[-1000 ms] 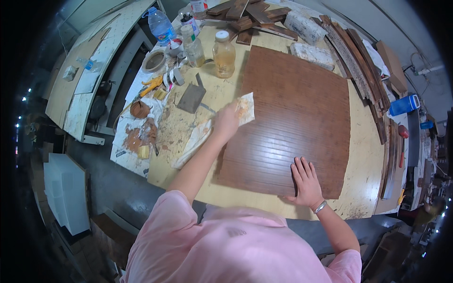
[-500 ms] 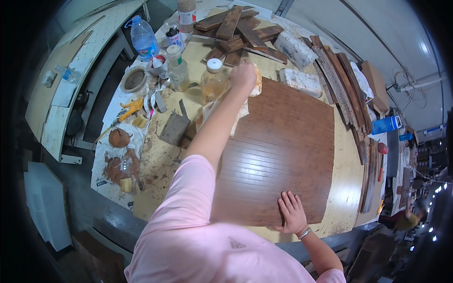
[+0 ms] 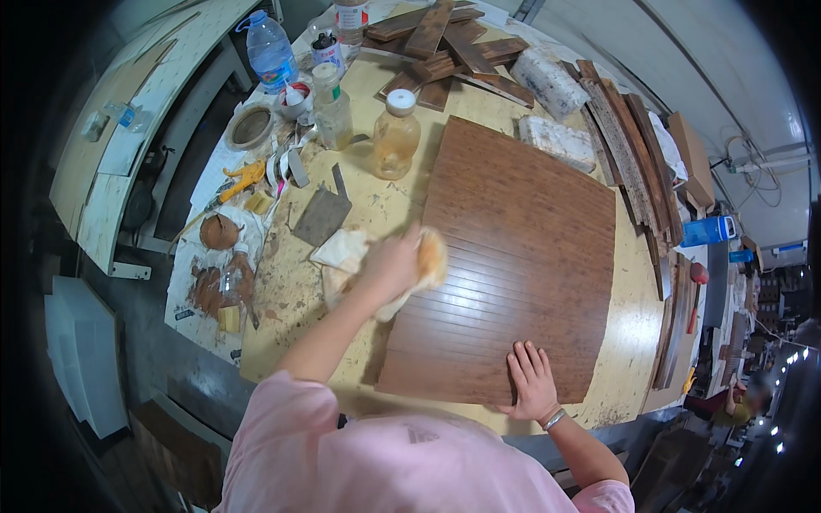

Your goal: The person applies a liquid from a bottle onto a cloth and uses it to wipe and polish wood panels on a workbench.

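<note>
A large brown wooden board (image 3: 530,222), grooved across its middle and left part, lies flat on the worktable. My left hand (image 3: 389,267) is closed round a stained cream rag (image 3: 433,258), pressed on the board's left edge. Loose folds of the rag hang past that edge over the table. My right hand (image 3: 533,381), a bracelet at its wrist, lies flat on the near edge of the board with fingers spread. Just beyond the rag stands a white-capped bottle (image 3: 396,141) of yellowish liquid. A grey scraper plate (image 3: 322,215) lies left of it.
Dark wooden strips (image 3: 449,51) are piled at the far side. White wrapped blocks (image 3: 556,144) and long planks (image 3: 637,162) line the right. On the left are a big water bottle (image 3: 267,53), a round bowl (image 3: 250,126), a yellow-handled tool (image 3: 244,179) and brown powder (image 3: 209,291).
My left hand has drawn the rag from the board's far left corner back toward me along the left edge. The right hand stays on the near edge.
</note>
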Available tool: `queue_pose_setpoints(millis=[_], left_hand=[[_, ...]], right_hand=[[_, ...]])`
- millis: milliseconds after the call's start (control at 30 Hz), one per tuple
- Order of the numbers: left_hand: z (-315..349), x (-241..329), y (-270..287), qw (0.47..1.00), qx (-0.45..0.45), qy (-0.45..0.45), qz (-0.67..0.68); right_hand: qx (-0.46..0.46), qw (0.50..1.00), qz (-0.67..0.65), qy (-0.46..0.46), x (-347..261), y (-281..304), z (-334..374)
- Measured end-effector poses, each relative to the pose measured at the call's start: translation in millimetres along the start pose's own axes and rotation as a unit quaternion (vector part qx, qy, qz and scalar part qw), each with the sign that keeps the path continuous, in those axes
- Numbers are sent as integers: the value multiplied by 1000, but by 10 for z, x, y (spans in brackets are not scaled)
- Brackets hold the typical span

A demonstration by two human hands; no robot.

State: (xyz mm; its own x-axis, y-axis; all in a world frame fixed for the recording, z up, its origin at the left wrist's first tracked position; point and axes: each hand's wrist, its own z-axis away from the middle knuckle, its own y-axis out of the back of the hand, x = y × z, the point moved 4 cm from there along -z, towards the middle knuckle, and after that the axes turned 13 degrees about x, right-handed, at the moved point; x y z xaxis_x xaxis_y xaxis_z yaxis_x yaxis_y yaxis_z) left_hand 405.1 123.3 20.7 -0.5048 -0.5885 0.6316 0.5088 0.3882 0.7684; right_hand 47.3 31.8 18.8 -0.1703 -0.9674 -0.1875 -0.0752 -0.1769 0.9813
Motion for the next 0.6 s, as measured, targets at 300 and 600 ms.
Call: queue_pose_setpoints(millis=[300, 600], left_hand=[[60, -286, 410, 833, 395, 31, 387], [-467, -221, -567, 919, 347, -153, 110]], right_hand=[[22, 1000, -5, 3, -5, 8, 12], [32, 999, -8, 7, -56, 59, -87]])
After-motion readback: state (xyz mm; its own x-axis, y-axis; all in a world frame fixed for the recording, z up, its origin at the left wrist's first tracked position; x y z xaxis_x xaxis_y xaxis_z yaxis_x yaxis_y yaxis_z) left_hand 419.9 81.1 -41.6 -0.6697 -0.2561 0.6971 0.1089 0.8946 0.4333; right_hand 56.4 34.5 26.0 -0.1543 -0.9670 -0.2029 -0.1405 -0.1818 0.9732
